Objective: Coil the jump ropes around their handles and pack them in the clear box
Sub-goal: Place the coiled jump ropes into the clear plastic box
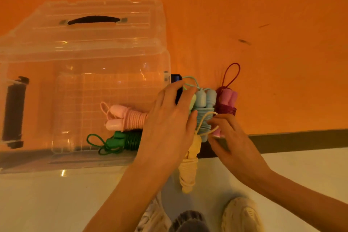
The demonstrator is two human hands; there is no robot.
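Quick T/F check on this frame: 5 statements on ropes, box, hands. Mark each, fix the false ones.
1. The pink jump rope lies coiled inside the clear box. True.
2. The green jump rope lies outside the box on the orange surface. False: it is in the box, next to the pink one.
3. The maroon jump rope sits coiled outside the box, to its right. True.
4. The box's lid is closed. False: it is open, tipped back behind the box.
5. Both hands are idle, away from the ropes. False: the left hand and the right hand are at the light blue jump rope and the yellow jump rope.
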